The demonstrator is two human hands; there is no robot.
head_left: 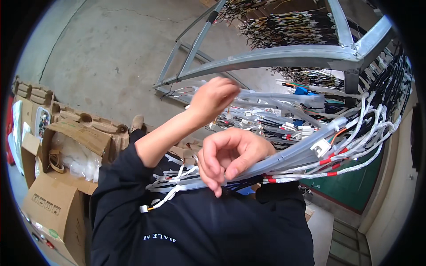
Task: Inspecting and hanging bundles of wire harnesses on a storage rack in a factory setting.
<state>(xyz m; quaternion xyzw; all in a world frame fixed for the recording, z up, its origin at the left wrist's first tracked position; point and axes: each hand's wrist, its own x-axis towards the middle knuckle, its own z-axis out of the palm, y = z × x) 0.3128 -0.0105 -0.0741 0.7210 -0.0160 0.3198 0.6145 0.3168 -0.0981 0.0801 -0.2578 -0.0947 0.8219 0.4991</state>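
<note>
A long wire harness point(293, 162) of white-wrapped wires, translucent sleeving and red bands crosses in front of my chest. My right hand point(233, 155) is at this bundle, its thumb and fingers curled together. Something tiny and pale may sit at their tips, too small to name. The bundle passes across my right forearm. Raised farther off, my left hand point(215, 99) has curled fingers, slightly blurred; what they hold, if anything, is hidden. A white connector point(320, 147) sits on the right part of the bundle, and another small white connector point(144, 209) hangs by my left sleeve.
A grey metal rack point(266, 57) stands ahead, with many wire harnesses point(288, 29) laid behind and under it. More white-ended wires point(266, 117) lie just beyond my hands. Open cardboard boxes point(80, 137), one with clear plastic, stand at left by moulded pulp trays point(84, 119).
</note>
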